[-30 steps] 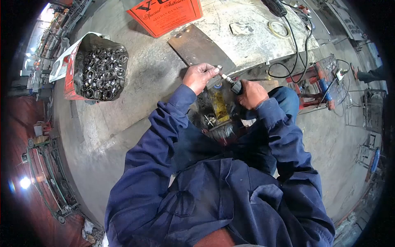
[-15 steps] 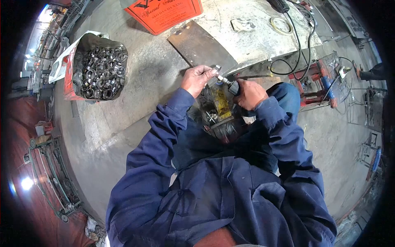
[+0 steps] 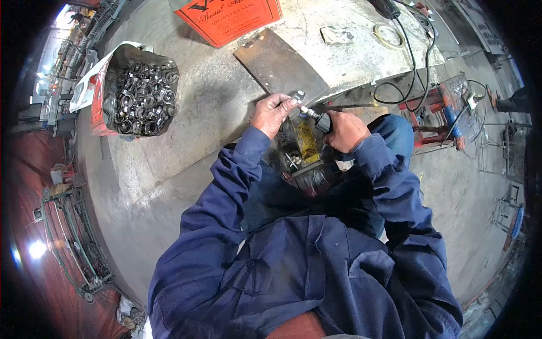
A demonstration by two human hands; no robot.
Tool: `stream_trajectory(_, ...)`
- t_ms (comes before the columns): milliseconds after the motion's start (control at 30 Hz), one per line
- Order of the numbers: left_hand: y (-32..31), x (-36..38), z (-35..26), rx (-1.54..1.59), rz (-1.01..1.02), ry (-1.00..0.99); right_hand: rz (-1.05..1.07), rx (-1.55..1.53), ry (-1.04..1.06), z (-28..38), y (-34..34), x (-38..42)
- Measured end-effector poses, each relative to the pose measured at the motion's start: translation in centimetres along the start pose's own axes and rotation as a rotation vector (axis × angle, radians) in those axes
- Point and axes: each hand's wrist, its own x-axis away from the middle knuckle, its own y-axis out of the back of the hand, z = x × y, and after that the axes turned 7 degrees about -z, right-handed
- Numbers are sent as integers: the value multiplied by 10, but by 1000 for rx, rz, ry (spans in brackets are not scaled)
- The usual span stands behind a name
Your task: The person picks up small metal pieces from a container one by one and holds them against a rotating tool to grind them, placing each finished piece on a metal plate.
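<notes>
My left hand [image 3: 273, 115] pinches a small shiny metal ring [image 3: 299, 96] between thumb and fingertips. My right hand [image 3: 346, 132] is wrapped round a hand-held power tool with a black nose [image 3: 323, 123], most of its body hidden by the hand. From that nose a bright metal shaft [image 3: 307, 112] points up and left, its tip right at the ring. Below the hands, between my legs, sits a grimy box with a yellow inner side [image 3: 307, 146] and small metal bits in it.
An open tin [image 3: 100, 107] full of similar metal rings [image 3: 144, 96] stands at left. Ahead are an orange tin [image 3: 237, 24], a brown metal plate [image 3: 276, 59], a tape roll [image 3: 388, 36] and a black cable [image 3: 416, 73]. A red metal frame [image 3: 432, 124] stands at right.
The whole scene has shifted slightly to the right in view. Both hands keep nearly the same hold, with the ring still at the tool's tip.
</notes>
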Motion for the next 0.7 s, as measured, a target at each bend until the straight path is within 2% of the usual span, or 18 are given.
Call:
stream_trajectory(167,-3,0,-3,16,-32,4,-67,42,-77,-1,7,-7)
stream_trajectory(300,-2,-1,-1,-25,-49,-27,-30,46,-72,0,4,-5)
stream_trajectory(433,0,-1,-4,-42,-28,-5,-26,39,16,-1,2,-4)
stream_trajectory(533,-1,-3,2,6,-40,9,-20,62,-53,2,10,-7)
stream_trajectory(600,-2,-1,0,-4,-55,2,-73,-25,-63,3,14,-8)
stream_trajectory(700,1,-7,10,-30,-42,-7,5,57,-41,-5,1,-10)
